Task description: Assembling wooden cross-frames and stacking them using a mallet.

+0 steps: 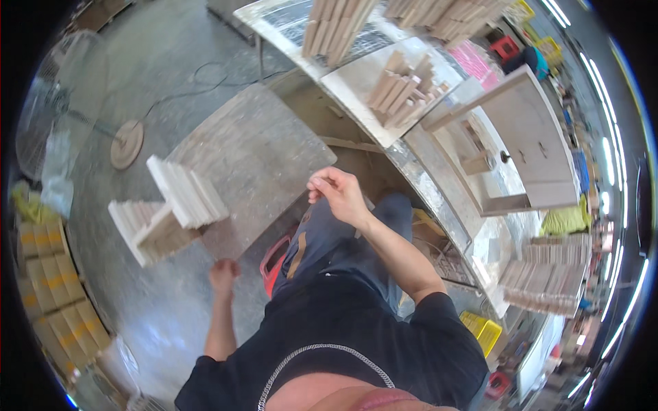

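My right hand [336, 192] is raised over my lap, beside the near edge of a worn board-topped table [257, 147]. Its fingers are curled together in a pinch; whatever they hold, if anything, does not show. Lower left, my left hand [224, 275] hangs by the table's near left corner, smeared by motion, so its fingers are unclear. Close beyond it, pale wooden boards [188, 195] are stacked on edge. A second group of wooden pieces [140, 222] sits against them, reaching past the table's left end.
At right, a long bench [439, 181] carries bundled wood strips [404, 92], an open wooden frame with a panel [531, 140] and stacked slats [548, 274]. A fan base [127, 144] and trailing cord stand on the floor. Cartons [58, 288] line the left; a yellow crate [481, 332] sits right.
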`<state>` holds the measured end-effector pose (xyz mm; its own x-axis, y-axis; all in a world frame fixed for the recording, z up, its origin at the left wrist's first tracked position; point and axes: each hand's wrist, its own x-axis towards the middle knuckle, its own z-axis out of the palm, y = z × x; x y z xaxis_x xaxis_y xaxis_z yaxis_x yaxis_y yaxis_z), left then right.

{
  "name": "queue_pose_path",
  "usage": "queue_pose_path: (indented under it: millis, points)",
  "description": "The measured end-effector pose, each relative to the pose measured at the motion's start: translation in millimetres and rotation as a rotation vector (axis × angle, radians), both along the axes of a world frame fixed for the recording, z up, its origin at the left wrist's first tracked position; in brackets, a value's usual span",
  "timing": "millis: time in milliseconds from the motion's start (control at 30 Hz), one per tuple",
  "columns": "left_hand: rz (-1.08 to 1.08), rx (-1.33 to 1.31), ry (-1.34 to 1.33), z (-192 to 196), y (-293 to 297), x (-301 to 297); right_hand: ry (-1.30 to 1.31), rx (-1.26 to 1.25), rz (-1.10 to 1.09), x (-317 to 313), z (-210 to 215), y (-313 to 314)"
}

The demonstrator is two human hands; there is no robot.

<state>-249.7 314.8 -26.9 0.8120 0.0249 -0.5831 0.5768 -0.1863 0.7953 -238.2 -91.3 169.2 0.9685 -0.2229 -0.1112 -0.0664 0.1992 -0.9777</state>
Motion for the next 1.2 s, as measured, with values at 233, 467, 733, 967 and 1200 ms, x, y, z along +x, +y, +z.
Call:
queue_pose_path:
  millis: [233,467,733,967,1200]
  points:
    - [-0.331,-0.224,-0.53,139.9,-261.1,76.4,0.169,-0.343,-0.483,-61.6,35.7,-82.4]
    - [-0.593,-0.18,-0.933,208.9,-457.1,187.8,0.137,-0.423,-0.705,-58.4,17.8,-162.2]
    - [-0.852,-0.231,-0.937,180.1,-520.4,227.6,-0.094,-0.642,-0.672,7.1,-2.8,-214.2]
    - [-1.044,-0.051,-0.915,201.4,-512.0,241.9,0.024,-0.667,-0.531,21.3,15.1,-230.3]
    - [-1.027,0.022,-0.865,219.7,-506.4,224.8,0.229,-0.877,-0.483,24.9,33.8,-220.7]
